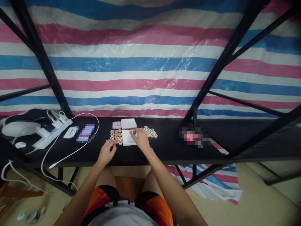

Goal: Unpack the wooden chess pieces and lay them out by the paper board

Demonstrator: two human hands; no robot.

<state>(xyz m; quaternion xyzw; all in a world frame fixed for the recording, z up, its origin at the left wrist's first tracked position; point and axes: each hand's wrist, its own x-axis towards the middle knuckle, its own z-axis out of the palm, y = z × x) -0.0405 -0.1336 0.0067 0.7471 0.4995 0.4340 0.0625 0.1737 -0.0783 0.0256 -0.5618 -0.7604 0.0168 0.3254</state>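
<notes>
A black worktop (168, 152) carries an open, white rectangular hinged box (127, 140), its long axis running away from the person, with the raised-looking far half beyond a brown strip. The right hand (142, 139) is over the near half, thumb and fingertips pinched together on a pale round disc (131, 132); whichever way its mark faces is too small to tell.

Left of the box, just beside it, cream round pieces with red marks (116, 135) lie flat, faces upward, in a block whose columns run away from the person. The left hand (108, 152) reaches to the block's near edge, fingers pointing right; whether they grip a piece I cannot tell. Right of the box, cream round pieces with dark marks (152, 130) lie flat in a loose cluster.

A small purplish printed card (117, 125) lies behind the red-marked block. Farther left, a long white power strip (42, 143) slants away toward the right.
</notes>
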